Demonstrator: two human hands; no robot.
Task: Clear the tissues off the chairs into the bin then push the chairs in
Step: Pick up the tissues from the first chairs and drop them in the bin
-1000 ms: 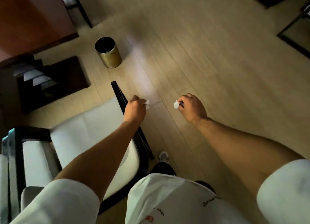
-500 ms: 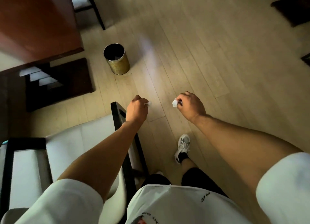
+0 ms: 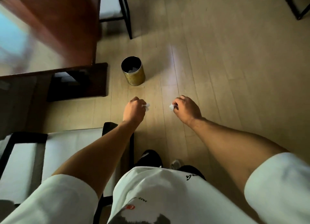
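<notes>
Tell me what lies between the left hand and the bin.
In the head view, only bare wooden floor lies between the left hand, closed on a tissue, and the brass bin. Nothing else is in that stretch.

The bin (image 3: 133, 71) is standing on the floor (image 3: 218, 72) ahead of both hands, just right of the table (image 3: 50, 31). What may be tissue is lying inside it. A chair (image 3: 72, 146) is sitting at lower left, another chair (image 3: 115, 7) beyond the bin.
</notes>
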